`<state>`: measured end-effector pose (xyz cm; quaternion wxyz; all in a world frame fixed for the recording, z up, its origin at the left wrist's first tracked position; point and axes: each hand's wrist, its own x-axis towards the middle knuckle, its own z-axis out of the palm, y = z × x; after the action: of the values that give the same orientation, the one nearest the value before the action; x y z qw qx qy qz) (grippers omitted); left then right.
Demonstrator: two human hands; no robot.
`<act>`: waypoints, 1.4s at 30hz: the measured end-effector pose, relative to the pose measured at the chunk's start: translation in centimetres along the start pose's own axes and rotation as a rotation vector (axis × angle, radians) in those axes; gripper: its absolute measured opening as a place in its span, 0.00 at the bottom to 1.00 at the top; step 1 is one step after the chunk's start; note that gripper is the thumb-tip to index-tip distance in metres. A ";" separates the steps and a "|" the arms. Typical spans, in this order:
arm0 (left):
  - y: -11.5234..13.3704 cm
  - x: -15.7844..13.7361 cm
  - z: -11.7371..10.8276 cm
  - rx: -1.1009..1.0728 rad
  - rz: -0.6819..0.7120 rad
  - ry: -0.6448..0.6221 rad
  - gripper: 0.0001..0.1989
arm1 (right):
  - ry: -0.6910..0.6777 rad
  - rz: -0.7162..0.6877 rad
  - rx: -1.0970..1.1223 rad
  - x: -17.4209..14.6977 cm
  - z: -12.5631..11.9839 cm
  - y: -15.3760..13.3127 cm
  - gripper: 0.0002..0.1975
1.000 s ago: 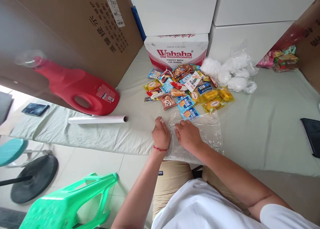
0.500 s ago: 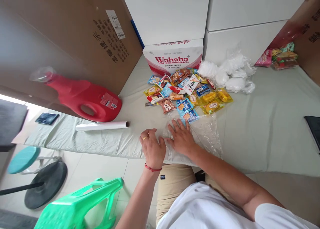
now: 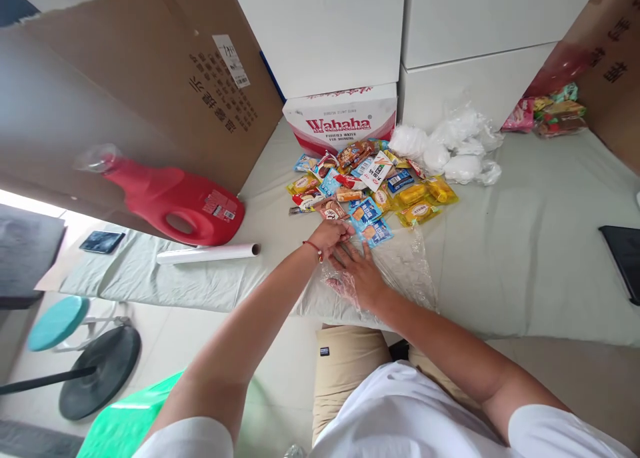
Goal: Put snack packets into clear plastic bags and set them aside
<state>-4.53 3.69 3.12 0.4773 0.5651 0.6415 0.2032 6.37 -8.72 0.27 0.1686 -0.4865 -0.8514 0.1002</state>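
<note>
My left hand (image 3: 331, 237) is at the far left corner of a clear plastic sheet (image 3: 413, 271), its fingers closed in a pinch that seems to have the film in it. Close beside it, my right hand (image 3: 361, 275) lies flat with fingers spread, pressing on the sheet; crinkled film rides over its thumb. Just beyond the fingertips are two blue snack packets (image 3: 373, 221) and a brown snack packet (image 3: 331, 209), partly hidden by my left hand. They belong to a pile of wrapped snacks, with yellow packets (image 3: 420, 211) at its right.
Behind the pile stands a Wahaha carton (image 3: 345, 121), with white plastic bundles (image 3: 463, 148) to its right. A red jug (image 3: 185, 201) and a white roll (image 3: 207, 253) lie at left, by a large cardboard panel (image 3: 165, 78). A dark tablet (image 3: 620, 258) rests at far right.
My left hand has reached forward and right to the sheet's far corner, and its fingers have closed. Film is now bunched over my right thumb; the right hand has barely moved.
</note>
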 end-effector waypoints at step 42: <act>-4.8 -5.8 4.3 0.741 0.588 0.225 0.21 | -0.468 -0.312 0.442 -6.9 -5.9 -8.5 0.18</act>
<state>-4.04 -4.16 -0.49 0.0941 0.8290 0.5313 0.1473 5.10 -18.93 7.28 0.0832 -0.2664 -0.8887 0.3636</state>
